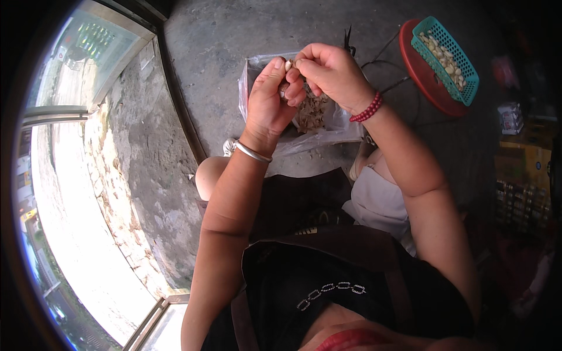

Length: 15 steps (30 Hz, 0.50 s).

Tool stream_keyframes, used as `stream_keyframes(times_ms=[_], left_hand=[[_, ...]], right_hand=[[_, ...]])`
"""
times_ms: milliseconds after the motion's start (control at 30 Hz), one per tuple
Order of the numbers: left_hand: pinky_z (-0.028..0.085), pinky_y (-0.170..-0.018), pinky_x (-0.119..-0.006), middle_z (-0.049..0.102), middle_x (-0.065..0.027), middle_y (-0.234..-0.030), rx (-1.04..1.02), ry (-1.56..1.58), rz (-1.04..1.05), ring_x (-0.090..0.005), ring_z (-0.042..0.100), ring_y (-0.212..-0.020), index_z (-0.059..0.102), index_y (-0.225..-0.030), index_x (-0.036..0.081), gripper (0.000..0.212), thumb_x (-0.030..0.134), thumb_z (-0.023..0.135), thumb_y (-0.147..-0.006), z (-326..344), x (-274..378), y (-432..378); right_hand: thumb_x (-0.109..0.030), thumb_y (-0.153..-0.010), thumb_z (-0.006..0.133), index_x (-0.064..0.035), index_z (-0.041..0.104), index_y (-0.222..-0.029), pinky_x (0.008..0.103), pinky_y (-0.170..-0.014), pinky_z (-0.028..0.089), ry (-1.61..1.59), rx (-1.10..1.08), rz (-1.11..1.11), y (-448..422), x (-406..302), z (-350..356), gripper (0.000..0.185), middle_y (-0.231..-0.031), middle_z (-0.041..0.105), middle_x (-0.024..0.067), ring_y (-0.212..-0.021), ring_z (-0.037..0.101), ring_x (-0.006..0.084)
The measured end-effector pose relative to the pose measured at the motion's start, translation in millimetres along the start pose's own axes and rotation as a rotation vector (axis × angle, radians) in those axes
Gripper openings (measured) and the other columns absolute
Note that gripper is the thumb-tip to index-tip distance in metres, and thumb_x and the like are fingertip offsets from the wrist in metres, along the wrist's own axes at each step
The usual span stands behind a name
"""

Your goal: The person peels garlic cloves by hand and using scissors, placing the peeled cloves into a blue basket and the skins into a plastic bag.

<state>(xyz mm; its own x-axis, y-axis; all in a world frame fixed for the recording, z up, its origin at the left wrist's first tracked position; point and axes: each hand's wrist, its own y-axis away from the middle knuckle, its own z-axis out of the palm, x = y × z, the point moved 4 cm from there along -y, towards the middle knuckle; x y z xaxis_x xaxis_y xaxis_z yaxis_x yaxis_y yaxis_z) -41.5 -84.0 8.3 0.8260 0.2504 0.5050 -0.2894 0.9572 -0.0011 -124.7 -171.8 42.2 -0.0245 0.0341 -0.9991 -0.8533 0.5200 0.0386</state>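
My left hand (274,94) holds a small garlic clove (288,65) between its thumb and forefinger, with more unpeeled garlic (283,93) under its curled fingers. At the clove's right side, my right hand (327,72) pinches its tip with thumb and forefinger. Both hands are above a plastic-lined box (303,145) on the floor, where dry garlic skins (312,112) lie; the hands hide part of it. Peeled garlic cloves (443,59) fill part of a turquoise plastic basket (469,79) at the upper right.
The basket rests on a red round stool (410,55). Dark cables (393,85) run over the concrete floor (210,44) between box and stool. A glass-panelled door frame (180,101) and rough wall are at the left. Cardboard boxes (522,162) stand at the far right.
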Motion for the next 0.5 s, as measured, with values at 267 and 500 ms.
stream_keyframes(times_ms=[267, 500], left_hand=[[0.031, -0.045, -0.019, 0.044, 0.0004, -0.074, 0.004, 0.143, -0.109, -0.0058, 0.035, -0.053, 0.051, -0.094, 0.005, 0.021, 0.021, 0.039, -0.100, 1, 0, 3], [0.031, -0.045, -0.019, 0.043, 0.0010, -0.073, -0.014, -0.020, -0.153, -0.0058, 0.035, -0.054, 0.049, -0.089, 0.005, 0.027, 0.026, 0.037, -0.101, 10, 0, 6]], right_hand=[[0.003, -0.087, 0.054, 0.0002, 0.056, -0.094, 0.0208, -0.071, 0.051, 0.173, -0.027, -0.301, 0, -10, 1, 0.008, -0.085, 0.060, 0.0009, -0.082, 0.063, 0.0073], [0.001, -0.083, 0.060, -0.0003, 0.060, -0.088, 0.0225, -0.064, 0.050, 0.471, 0.060, -0.522, 3, -19, -9, 0.005, -0.081, 0.063, 0.0039, -0.074, 0.063, 0.0103]])
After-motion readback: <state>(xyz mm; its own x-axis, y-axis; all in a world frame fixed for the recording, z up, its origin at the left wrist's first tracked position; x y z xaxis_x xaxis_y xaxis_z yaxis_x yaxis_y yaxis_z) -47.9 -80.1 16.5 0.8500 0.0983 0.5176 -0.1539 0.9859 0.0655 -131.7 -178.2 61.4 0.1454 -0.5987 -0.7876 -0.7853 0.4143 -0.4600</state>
